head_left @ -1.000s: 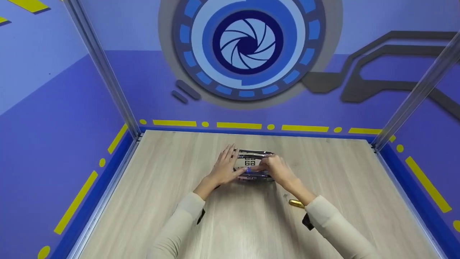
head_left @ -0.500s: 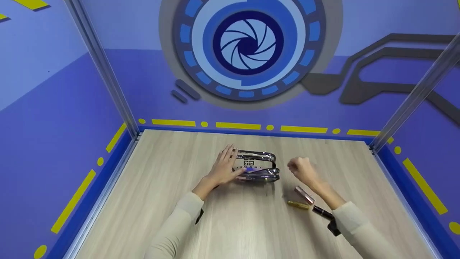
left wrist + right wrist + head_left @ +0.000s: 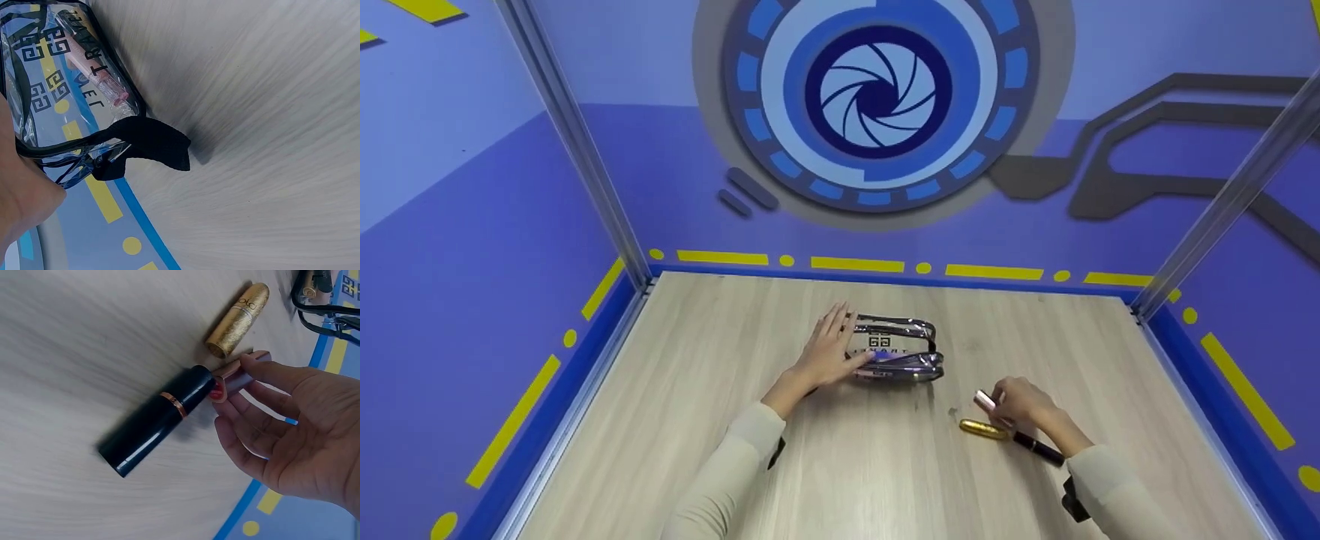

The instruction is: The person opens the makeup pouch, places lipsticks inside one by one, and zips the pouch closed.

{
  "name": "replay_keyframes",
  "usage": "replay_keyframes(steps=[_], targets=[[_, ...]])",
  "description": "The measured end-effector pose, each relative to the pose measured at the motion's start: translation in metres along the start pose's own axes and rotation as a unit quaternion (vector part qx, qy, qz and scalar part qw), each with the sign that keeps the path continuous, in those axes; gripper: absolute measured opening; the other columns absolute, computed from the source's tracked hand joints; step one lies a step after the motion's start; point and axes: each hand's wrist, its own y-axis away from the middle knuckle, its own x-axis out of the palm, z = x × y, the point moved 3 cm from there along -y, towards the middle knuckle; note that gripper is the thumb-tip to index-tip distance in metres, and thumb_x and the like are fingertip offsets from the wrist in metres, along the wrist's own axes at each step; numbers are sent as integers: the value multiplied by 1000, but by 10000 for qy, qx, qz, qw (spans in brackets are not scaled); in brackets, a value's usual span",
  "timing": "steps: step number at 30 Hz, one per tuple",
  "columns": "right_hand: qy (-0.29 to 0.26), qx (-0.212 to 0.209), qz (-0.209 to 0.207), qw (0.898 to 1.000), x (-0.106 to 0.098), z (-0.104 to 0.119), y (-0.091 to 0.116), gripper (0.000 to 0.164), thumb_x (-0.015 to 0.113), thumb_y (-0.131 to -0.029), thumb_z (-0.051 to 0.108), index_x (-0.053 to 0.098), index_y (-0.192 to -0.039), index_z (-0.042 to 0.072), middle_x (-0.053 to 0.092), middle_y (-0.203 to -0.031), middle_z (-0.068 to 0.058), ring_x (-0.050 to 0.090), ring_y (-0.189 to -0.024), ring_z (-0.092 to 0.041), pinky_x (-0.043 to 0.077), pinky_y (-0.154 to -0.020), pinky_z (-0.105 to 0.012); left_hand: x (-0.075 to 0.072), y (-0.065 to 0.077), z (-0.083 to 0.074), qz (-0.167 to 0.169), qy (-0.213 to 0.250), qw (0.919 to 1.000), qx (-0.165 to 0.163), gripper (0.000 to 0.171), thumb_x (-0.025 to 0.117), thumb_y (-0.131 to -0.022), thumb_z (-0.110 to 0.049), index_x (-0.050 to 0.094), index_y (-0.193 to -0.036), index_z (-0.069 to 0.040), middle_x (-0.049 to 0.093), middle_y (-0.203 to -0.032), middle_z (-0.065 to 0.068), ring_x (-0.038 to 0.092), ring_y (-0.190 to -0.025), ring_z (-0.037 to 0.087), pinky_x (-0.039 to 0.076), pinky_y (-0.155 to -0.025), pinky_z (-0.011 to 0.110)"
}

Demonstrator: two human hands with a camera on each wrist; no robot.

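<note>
A clear cosmetic pouch [image 3: 896, 364] with black trim and printed lettering lies towards the back of the table. My left hand [image 3: 826, 351] rests on its left end with straight fingers, the thumb lying along the front edge. Through the plastic, the left wrist view shows a pink tube [image 3: 97, 76] inside. On the right, my right hand [image 3: 1024, 401] pinches a rose-gold lipstick [image 3: 243, 372] between thumb and fingers, close over the table. Beside it lie a gold lipstick [image 3: 239, 319] and a black lipstick [image 3: 158, 417] with a copper band.
The wood-grain table [image 3: 840, 472] is enclosed by blue printed walls [image 3: 660, 172] with metal corner posts [image 3: 577, 142]. A black strap tab [image 3: 152, 140] sticks out from the pouch's end in the left wrist view.
My right hand has come out of the pouch, moved right and towards me, and taken hold of the rose-gold lipstick. My left hand has stayed on the pouch.
</note>
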Motion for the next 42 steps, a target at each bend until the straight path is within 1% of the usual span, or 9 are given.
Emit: replay_keyframes(steps=[7, 11, 17, 22, 26, 30, 34, 37, 42], targets=[[-145, -53, -28, 9999, 3, -1, 0, 19, 79, -80, 6, 73, -94, -5, 70, -76, -7, 59, -66, -16, 49, -59, -31, -1, 0, -1, 12, -69, 10000, -57, 90, 47, -102, -57, 12, -163, -1, 3, -172, 20, 3, -160, 38, 8, -130, 55], [-94, -54, -154, 9998, 7, -3, 1, 20, 80, -80, 7, 73, -93, -6, 71, -81, -11, 59, -68, -18, 52, -62, -36, 0, 0, -1, 13, -48, 10000, -28, 90, 48, -102, -57, 13, -163, -1, 5, -172, 21, 5, -160, 39, 10, -130, 56], [-150, -35, -433, 9989, 8, -7, 3, 21, 74, -81, 7, 71, -94, -9, 71, -85, -16, 59, -69, -21, 54, -63, -40, 0, 0, -2, -84, -36, 9999, 55, 88, 49, -102, -55, 16, -163, 0, 8, -171, 22, 8, -160, 39, 12, -129, 57], [-440, 99, -715, 9964, -1, -5, 3, 24, 71, -92, 17, 69, -92, -7, 68, -78, -11, 54, -64, -16, 45, -55, -31, 1, 1, -2, -58, -104, 9999, 35, 89, 49, -102, -55, 14, -163, -1, 6, -172, 21, 6, -160, 38, 10, -130, 56], [-566, -200, -1085, 9923, -16, 4, 1, 25, 67, -95, 17, 67, -92, -8, 62, -72, -7, 47, -59, -13, 36, -49, -24, 0, 3, -2, -79, -112, 9999, 48, 89, 50, -102, -55, 16, -162, 1, 7, -171, 23, 8, -159, 41, 11, -129, 56], [-498, -709, -1560, 9840, -34, 21, -6, 20, 65, -92, 8, 68, -98, -11, 65, -76, -12, 50, -61, -13, 39, -50, -24, -1, 3, -3, -101, -103, 9999, 28, 89, 50, -102, -55, 17, -162, 0, 8, -171, 22, 9, -159, 40, 11, -129, 56], [-446, -1137, -2072, 9706, -46, 47, -15, 16, 67, -89, 2, 69, -100, -11, 68, -83, -17, 54, -66, -15, 42, -55, -24, -1, 1, -1, -70, -146, 9999, -18, 89, 50, -102, -55, 14, -163, -1, 7, -172, 20, 6, -160, 38, 11, -130, 55], [-578, -1381, -2341, 9606, -49, 71, -22, 15, 68, -88, -3, 70, -100, -11, 69, -82, -17, 55, -66, -14, 43, -55, -22, 0, 2, -1, -91, -168, 9998, 30, 89, 50, -102, -55, 15, -163, 0, 8, -171, 21, 8, -159, 40, 11, -130, 55], [-848, -2136, -2611, 9376, -45, 109, -31, 13, 70, -90, -5, 72, -102, -10, 73, -81, -16, 58, -65, -12, 49, -56, -23, 0, 3, -4, -186, -96, 9997, 125, 88, 53, -102, -52, 18, -162, 2, 11, -171, 23, 11, -159, 42, 14, -128, 58]])
